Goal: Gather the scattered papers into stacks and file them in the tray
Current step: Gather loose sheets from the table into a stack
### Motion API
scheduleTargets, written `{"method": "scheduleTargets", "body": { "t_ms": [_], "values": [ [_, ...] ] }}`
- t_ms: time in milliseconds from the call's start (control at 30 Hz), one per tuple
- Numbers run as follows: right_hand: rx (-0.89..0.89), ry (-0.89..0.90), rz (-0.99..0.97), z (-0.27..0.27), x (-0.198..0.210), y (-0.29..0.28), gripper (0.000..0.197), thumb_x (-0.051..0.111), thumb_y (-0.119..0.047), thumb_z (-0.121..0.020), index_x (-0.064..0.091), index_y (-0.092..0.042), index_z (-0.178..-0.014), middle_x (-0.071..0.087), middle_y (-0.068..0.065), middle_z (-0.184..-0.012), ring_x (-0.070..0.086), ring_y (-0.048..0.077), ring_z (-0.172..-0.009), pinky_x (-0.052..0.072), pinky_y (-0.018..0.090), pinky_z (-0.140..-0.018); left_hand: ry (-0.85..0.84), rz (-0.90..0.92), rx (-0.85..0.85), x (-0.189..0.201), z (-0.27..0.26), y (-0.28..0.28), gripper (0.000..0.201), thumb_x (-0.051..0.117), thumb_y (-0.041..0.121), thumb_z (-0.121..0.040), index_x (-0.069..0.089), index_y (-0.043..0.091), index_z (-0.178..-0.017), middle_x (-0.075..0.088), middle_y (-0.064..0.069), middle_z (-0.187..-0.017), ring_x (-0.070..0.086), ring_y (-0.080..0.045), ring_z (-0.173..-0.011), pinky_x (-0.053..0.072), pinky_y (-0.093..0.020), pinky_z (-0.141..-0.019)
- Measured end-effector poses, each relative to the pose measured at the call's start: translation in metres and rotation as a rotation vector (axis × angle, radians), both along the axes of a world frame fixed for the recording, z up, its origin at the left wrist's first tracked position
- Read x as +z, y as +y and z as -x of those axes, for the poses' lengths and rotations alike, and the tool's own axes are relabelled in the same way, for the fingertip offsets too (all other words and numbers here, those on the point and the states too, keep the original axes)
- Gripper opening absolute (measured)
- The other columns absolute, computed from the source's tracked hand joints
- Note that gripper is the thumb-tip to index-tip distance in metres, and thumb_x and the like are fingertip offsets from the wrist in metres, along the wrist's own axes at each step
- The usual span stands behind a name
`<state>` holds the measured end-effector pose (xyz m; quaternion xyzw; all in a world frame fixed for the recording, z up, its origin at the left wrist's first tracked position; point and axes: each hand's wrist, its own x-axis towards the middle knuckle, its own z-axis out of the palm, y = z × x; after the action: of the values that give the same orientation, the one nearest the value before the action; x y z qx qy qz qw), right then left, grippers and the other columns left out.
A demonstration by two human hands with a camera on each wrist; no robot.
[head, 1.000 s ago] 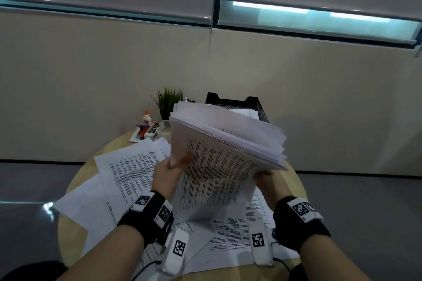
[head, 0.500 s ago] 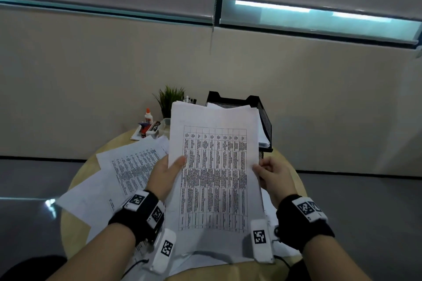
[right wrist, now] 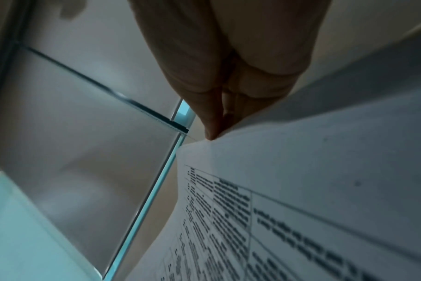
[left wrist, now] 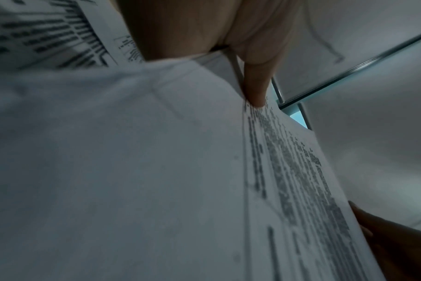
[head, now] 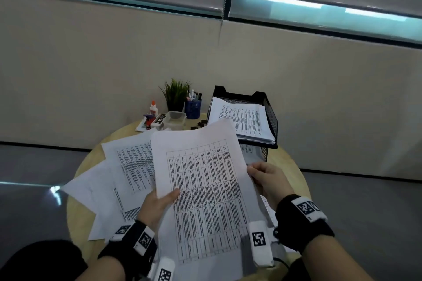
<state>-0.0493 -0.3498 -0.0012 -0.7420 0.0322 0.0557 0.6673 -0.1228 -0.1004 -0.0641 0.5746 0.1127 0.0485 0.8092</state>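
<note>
A stack of printed papers (head: pixel 203 180) with a table on its top sheet is held above the round wooden table (head: pixel 294 166). My left hand (head: pixel 159 201) grips the stack's left edge, thumb on top. My right hand (head: pixel 265 178) pinches its right edge. The left wrist view shows the left thumb (left wrist: pixel 255 89) pressed on the stack (left wrist: pixel 132 171). In the right wrist view, fingertips (right wrist: pixel 214 125) pinch the papers' (right wrist: pixel 301 190) edge. More loose sheets (head: pixel 130 162) lie spread on the table's left. The black mesh tray (head: pixel 270 112) at the back right holds a pile of filed papers (head: pixel 242 118).
At the table's back stand a potted plant (head: pixel 174 93), a blue pen cup (head: pixel 193 107), a glue bottle (head: pixel 153 108), a clear plastic box (head: pixel 174 118) and small stationery. A beige wall rises behind. Grey floor surrounds the table.
The stack was fanned and tilted up a second ago; it now lies flatter and lower between both hands, uncovering the tray behind it. My view has tilted down a little.
</note>
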Motion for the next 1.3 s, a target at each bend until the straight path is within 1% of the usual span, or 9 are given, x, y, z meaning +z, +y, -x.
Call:
{"method": "scheduleTargets", "body": {
  "t_ms": [100, 167, 300, 500, 633, 733, 900, 1133, 1300],
  "values": [
    [-0.005, -0.009, 0.057, -0.001, 0.003, 0.004, 0.021, 0.053, -0.006, -0.094, 0.059, -0.01, -0.074, 0.061, 0.007, -0.069, 0.055, 0.02, -0.062, 0.044, 0.029, -0.057, 0.037, -0.002, 0.025, -0.008, 0.0, 0.004, 0.059, 0.074, 0.021, -0.078, 0.05, 0.007, -0.13, 0.06, -0.008, -0.124, 0.055, -0.02, -0.106, 0.034, -0.032, -0.1],
    [-0.031, 0.01, -0.021, -0.001, 0.004, 0.005, 0.02, 0.049, -0.006, -0.096, 0.055, -0.009, -0.077, 0.06, 0.008, -0.072, 0.054, 0.019, -0.061, 0.046, 0.028, -0.053, 0.052, -0.02, 0.03, -0.011, -0.002, 0.009, 0.05, 0.063, 0.013, -0.086, 0.047, 0.005, -0.133, 0.058, -0.008, -0.123, 0.053, -0.021, -0.113, 0.033, -0.033, -0.102],
    [-0.008, 0.069, -0.123, 0.007, -0.002, 0.006, 0.015, 0.05, -0.003, -0.095, 0.053, -0.009, -0.082, 0.059, 0.01, -0.074, 0.053, 0.018, -0.056, 0.043, 0.023, -0.044, 0.086, -0.019, 0.032, -0.011, -0.007, 0.017, 0.047, 0.061, 0.01, -0.088, 0.047, 0.004, -0.132, 0.06, -0.009, -0.117, 0.053, -0.023, -0.113, 0.035, -0.03, -0.098],
    [-0.018, -0.021, 0.228, 0.011, -0.016, 0.003, 0.013, 0.062, -0.007, -0.088, 0.063, -0.01, -0.075, 0.06, 0.001, -0.065, 0.049, 0.009, -0.051, 0.036, 0.021, -0.048, 0.096, 0.062, 0.061, -0.011, -0.011, 0.023, 0.044, 0.064, 0.014, -0.085, 0.053, 0.003, -0.126, 0.061, -0.011, -0.12, 0.055, -0.025, -0.112, 0.035, -0.037, -0.106],
    [-0.057, -0.185, 0.495, 0.009, -0.007, 0.009, 0.019, 0.059, -0.01, -0.088, 0.059, -0.017, -0.07, 0.063, -0.002, -0.072, 0.054, 0.014, -0.069, 0.042, 0.025, -0.063, 0.097, 0.124, 0.057, -0.02, -0.011, 0.019, 0.084, 0.081, 0.038, -0.059, 0.051, 0.006, -0.131, 0.062, -0.014, -0.125, 0.057, -0.03, -0.116, 0.036, -0.05, -0.108],
    [-0.043, -0.262, 0.623, 0.01, 0.009, 0.015, 0.021, 0.055, -0.011, -0.092, 0.053, -0.017, -0.072, 0.061, 0.002, -0.077, 0.051, 0.01, -0.069, 0.036, 0.016, -0.058, 0.082, 0.15, 0.057, -0.028, -0.01, 0.014, 0.1, 0.089, 0.054, -0.042, 0.055, 0.013, -0.127, 0.065, -0.006, -0.121, 0.058, -0.023, -0.114, 0.036, -0.044, -0.108],
    [-0.094, -0.389, 0.733, 0.009, 0.04, 0.02, 0.013, 0.052, -0.011, -0.093, 0.057, -0.009, -0.082, 0.061, 0.003, -0.077, 0.05, 0.014, -0.066, 0.032, 0.019, -0.052, 0.11, 0.205, 0.054, -0.033, -0.008, 0.007, 0.054, 0.067, 0.029, -0.082, 0.05, 0.012, -0.13, 0.061, 0.002, -0.117, 0.053, -0.017, -0.111, 0.031, -0.03, -0.103],
    [-0.114, -0.439, 0.85, 0.0, 0.074, 0.011, 0.014, 0.049, -0.013, -0.094, 0.061, -0.01, -0.087, 0.062, 0.004, -0.077, 0.061, 0.026, -0.074, 0.053, 0.036, -0.069, 0.119, 0.094, 0.109, -0.039, -0.009, 0.018, 0.053, 0.063, 0.018, -0.088, 0.044, 0.008, -0.137, 0.054, 0.0, -0.127, 0.047, -0.016, -0.114, 0.029, -0.031, -0.106],
    [-0.148, -0.489, 0.911, -0.002, 0.087, 0.003, 0.016, 0.045, -0.003, -0.092, 0.061, -0.006, -0.09, 0.06, 0.01, -0.079, 0.056, 0.028, -0.073, 0.042, 0.028, -0.065, 0.205, -0.129, 0.174, -0.049, -0.014, 0.023, 0.048, 0.061, 0.02, -0.091, 0.048, 0.006, -0.135, 0.058, -0.01, -0.127, 0.052, -0.019, -0.105, 0.035, -0.032, -0.101]
  ]
}}
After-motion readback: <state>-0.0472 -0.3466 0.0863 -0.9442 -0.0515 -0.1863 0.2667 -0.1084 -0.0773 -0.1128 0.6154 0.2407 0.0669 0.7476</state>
